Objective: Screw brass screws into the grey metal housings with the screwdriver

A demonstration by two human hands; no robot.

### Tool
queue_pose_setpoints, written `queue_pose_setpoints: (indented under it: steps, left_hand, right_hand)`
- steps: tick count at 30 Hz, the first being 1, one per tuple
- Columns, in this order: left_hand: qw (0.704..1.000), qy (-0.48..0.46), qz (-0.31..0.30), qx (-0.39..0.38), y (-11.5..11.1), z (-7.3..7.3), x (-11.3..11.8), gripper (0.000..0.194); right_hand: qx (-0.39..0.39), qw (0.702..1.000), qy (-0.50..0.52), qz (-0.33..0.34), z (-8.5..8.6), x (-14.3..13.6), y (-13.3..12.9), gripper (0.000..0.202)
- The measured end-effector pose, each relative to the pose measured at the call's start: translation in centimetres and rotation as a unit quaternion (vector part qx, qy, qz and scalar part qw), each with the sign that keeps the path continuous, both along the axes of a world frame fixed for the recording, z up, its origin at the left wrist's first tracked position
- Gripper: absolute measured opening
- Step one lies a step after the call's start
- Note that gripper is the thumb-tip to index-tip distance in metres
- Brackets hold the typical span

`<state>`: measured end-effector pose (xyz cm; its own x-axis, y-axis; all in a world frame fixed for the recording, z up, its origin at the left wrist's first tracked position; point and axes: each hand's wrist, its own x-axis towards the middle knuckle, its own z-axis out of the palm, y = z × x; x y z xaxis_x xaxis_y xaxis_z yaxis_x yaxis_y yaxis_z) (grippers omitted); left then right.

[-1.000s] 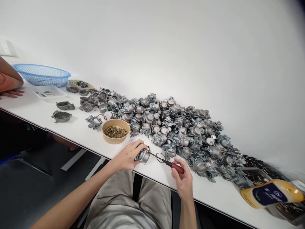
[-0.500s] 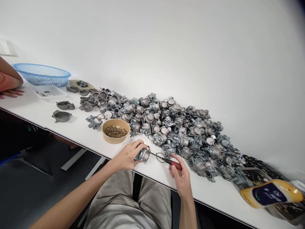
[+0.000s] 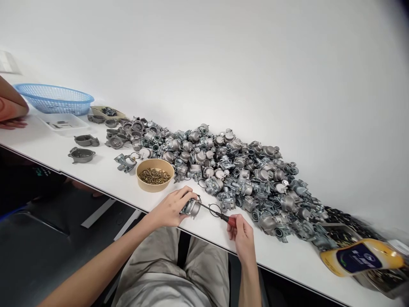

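Observation:
Near the table's front edge, my left hand (image 3: 174, 207) is closed around a grey metal carburetor (image 3: 192, 208), steadying it on its side. My right hand (image 3: 243, 234) grips the red handle of a screwdriver (image 3: 220, 215). Its dark shaft points left, and the tip meets the carburetor close to my left fingers; the exact contact spot is too small to make out. A thin black ring (image 3: 214, 208) lies on the table behind the shaft. Left of the carburetor stands a tan paper bowl (image 3: 154, 187) holding many small brass-coloured screws (image 3: 154, 175).
A large heap of carburetors (image 3: 223, 164) stretches along the wall. Loose metal bowls (image 3: 82, 155), a clear tray (image 3: 64, 128) and a blue basket (image 3: 57, 102) sit left. A co-worker's arm (image 3: 11, 102) rests at far left. A yellow bottle (image 3: 361, 258) lies at right over metal trays.
My right fingers, extended around the screwdriver handle before, are now curled tightly over it. The carburetor and my left hand stay nearly still; the whole view has shifted slightly.

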<state>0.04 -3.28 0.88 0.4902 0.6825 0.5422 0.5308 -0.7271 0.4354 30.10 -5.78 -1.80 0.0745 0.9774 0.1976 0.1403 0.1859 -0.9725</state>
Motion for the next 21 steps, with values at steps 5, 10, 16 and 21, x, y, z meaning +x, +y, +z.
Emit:
queue_pose_setpoints:
  steps: [5,10,16,21]
  left_hand:
    - [1.0,-0.001,-0.006,-0.002,-0.02,0.06,0.09,0.052]
    - [1.0,-0.003,-0.001,-0.002,-0.09,0.07,0.14,0.053]
    - [1.0,0.004,-0.004,0.005,-0.16,0.22,0.08,0.053]
    - [1.0,0.002,-0.006,0.003,-0.38,0.24,0.14,0.056]
  right_hand:
    - [0.054,0.998,0.014,0.015,0.08,0.14,-0.23,0.044]
    - [0.04,0.999,0.024,0.015,-0.1,0.21,-0.14,0.029]
    - [0.062,0.998,0.021,0.015,-0.06,0.12,-0.35,0.033]
    - [0.041,0.999,0.026,0.0,0.28,-0.24,-0.38,0.041]
